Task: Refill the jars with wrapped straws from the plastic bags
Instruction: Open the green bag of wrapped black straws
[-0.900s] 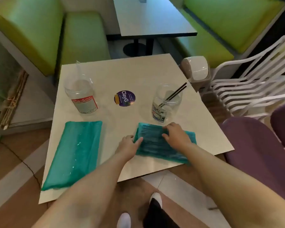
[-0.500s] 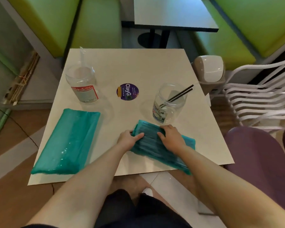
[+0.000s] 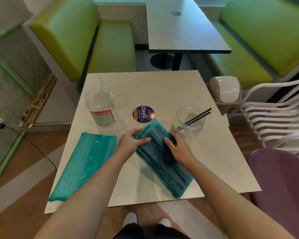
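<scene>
A teal plastic bag of straws is tilted up off the white table, its far end raised. My left hand grips its upper left edge and my right hand presses on its right side near the top. A second teal bag lies flat at the table's left. A clear jar with a red label stands at the back left with one pale straw in it. Another clear jar stands at the right with two black straws leaning out.
A round purple sticker lies between the jars. A small swing-lid bin stands past the table's right edge, with white chairs and a purple seat beside it. Green benches and a dark table are behind.
Both hands have lifted and turned the right bag from lying flat across the table to standing tilted, its far end raised toward the sticker. The camera view shifted.
</scene>
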